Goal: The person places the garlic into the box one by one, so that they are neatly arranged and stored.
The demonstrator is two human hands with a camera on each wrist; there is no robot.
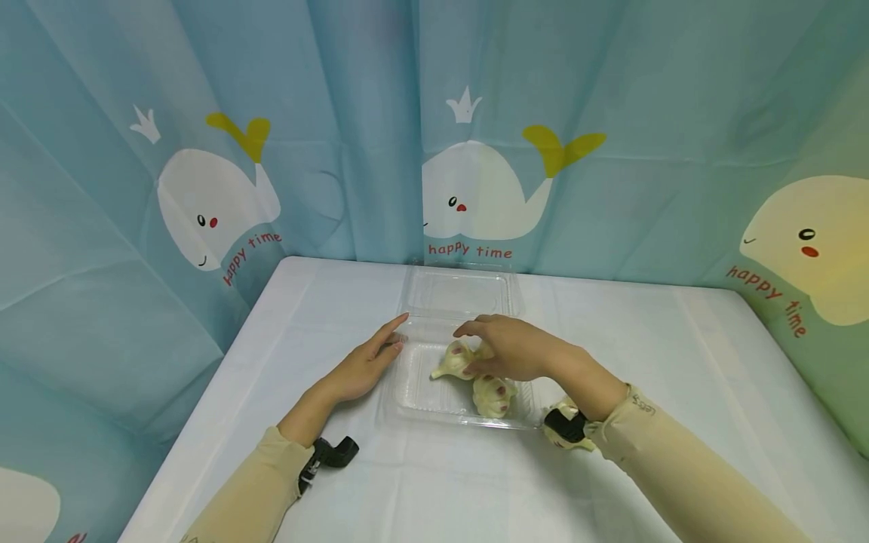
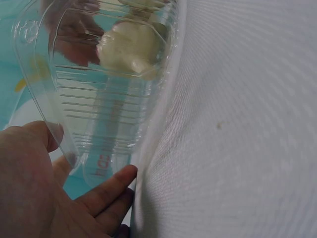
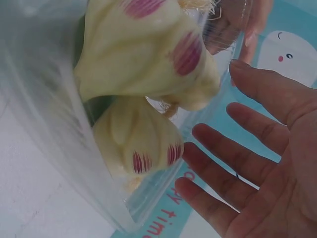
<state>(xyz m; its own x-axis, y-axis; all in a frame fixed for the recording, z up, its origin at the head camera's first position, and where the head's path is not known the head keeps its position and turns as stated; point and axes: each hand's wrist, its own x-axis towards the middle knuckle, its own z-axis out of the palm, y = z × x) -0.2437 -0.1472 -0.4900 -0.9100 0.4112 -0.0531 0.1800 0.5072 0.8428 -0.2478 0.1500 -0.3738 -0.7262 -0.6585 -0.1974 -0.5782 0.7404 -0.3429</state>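
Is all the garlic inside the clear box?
No, one garlic lies on the table outside the box.

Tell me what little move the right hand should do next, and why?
I'd guess the right hand should reach for the lone garlic bulb on the table. That hand seems to grip nothing, other garlic bulbs lie inside the open clear box, and this one sits outside it.
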